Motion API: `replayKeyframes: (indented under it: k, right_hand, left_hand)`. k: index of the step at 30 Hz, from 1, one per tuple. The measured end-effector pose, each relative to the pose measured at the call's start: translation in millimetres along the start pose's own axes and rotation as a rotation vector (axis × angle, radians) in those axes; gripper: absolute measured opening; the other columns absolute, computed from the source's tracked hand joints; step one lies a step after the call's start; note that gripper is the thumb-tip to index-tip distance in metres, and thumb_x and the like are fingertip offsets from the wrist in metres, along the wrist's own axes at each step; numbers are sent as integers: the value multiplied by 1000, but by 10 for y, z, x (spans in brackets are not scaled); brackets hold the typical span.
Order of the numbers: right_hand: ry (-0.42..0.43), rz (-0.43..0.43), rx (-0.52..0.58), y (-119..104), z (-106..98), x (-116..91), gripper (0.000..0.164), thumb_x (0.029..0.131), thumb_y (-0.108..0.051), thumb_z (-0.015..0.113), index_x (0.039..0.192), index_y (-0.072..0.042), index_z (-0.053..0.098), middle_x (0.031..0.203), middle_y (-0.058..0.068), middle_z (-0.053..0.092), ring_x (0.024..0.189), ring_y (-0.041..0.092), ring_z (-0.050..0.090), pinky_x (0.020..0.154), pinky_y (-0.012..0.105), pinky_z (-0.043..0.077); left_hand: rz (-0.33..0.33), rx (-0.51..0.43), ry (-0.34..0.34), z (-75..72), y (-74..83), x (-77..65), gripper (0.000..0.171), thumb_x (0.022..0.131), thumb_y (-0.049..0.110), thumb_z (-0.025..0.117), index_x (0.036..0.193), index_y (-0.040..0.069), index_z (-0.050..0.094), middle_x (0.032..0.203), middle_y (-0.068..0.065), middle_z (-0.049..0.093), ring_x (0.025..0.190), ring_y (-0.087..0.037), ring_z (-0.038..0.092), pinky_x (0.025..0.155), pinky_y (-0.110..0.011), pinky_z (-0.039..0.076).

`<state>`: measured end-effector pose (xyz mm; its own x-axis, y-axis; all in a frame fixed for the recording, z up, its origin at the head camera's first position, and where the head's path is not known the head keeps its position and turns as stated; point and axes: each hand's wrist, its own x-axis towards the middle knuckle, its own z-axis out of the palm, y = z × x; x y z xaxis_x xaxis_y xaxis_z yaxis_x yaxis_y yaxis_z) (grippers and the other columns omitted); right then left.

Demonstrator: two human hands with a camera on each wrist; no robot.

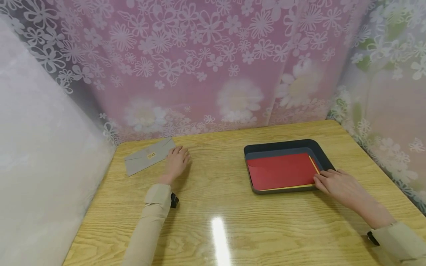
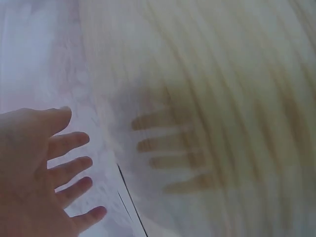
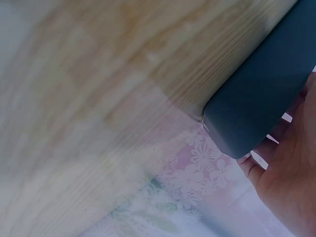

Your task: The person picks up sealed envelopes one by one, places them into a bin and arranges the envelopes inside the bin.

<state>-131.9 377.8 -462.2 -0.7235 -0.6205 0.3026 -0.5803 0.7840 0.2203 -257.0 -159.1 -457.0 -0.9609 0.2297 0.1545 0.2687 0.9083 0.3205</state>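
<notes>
A grey envelope [image 1: 136,162] with a small yellow label [image 1: 151,155] lies at the table's far left. My left hand [image 1: 177,161] is at its right end, fingers loosely extended; contact with the paper cannot be made out. In the left wrist view the fingers [image 2: 74,170] are spread with nothing between them. To the right stands a dark grey tray [image 1: 283,145], holding a red envelope [image 1: 283,171] over something yellow [image 1: 289,187] that shows along two edges. My right hand [image 1: 339,186] grips the tray's near right rim. In the right wrist view its fingers [image 3: 254,170] curl behind the tray wall [image 3: 256,98].
Beneath everything is a wood-grain table [image 1: 213,210], with a bright light reflection [image 1: 220,240] near the front. A pink floral curtain [image 1: 199,74] hangs along the back edge. Pale sheeting [image 1: 43,147] closes the left side, and a floral curtain [image 1: 392,111] the right.
</notes>
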Motion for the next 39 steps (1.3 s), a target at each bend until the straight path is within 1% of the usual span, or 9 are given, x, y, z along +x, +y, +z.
replayKeyframes:
  k: [4,9,11,14,20,24,29,34,39]
  right_hand:
    - [-3,-10,-5,7,7,-10,51,112,-34,31,100,-4,71,93,8,68,80,30,64,73,49,54]
    - [20,-53,-42,18,19,-7,79,110,-40,0,98,-5,70,92,8,67,79,30,63,71,48,54]
    - [37,-64,-47,18,25,0,84,108,-41,-7,96,-5,69,89,7,65,75,28,61,67,45,53]
    - [55,-71,-56,14,22,1,85,107,-40,-9,94,-5,68,87,6,64,73,26,59,63,43,51]
    - [25,-42,-38,5,9,5,89,106,-44,-9,99,-4,70,93,10,68,80,30,64,71,48,54]
    - [28,-60,-53,3,11,2,89,106,-41,-10,99,-4,70,94,10,68,80,30,64,71,48,54]
    - [21,-65,-52,4,12,-3,89,105,-41,-10,100,-3,70,94,11,68,81,31,64,71,49,54]
    - [9,-51,-42,4,19,-2,89,106,-43,-9,99,-3,70,94,10,68,81,30,64,72,49,54]
    - [-3,-23,-20,5,12,-5,79,110,-44,4,101,-3,71,96,11,69,83,32,66,75,50,54]
  left_hand:
    - [-73,1,-74,-64,-204,-72,45,108,25,51,143,-3,53,155,-28,38,144,-48,31,112,-69,29]
    - [-132,-7,-119,-157,-357,-172,50,109,27,48,148,-5,45,158,-31,29,145,-52,25,112,-72,24]
    - [-147,1,-138,-188,-409,-210,54,110,30,46,150,-5,41,160,-31,26,146,-54,22,113,-72,23]
    - [-162,13,-161,-233,-477,-259,58,110,33,44,153,-5,37,161,-32,22,146,-56,18,112,-74,21]
    - [-235,11,-210,-328,-592,-329,62,110,39,42,156,-1,33,164,-31,11,149,-55,8,112,-77,15]
    - [-254,9,-252,-367,-623,-340,63,110,41,42,158,2,31,164,-31,11,148,-56,8,112,-76,15]
    - [-245,18,-291,-377,-629,-344,62,110,41,39,159,3,29,163,-32,14,144,-61,16,109,-78,20]
    - [-218,35,-321,-351,-584,-366,62,111,42,37,160,5,28,163,-32,12,143,-61,17,107,-77,24]
    - [-164,79,-313,-298,-466,-406,62,110,42,41,159,6,31,162,-32,17,143,-60,21,105,-76,30]
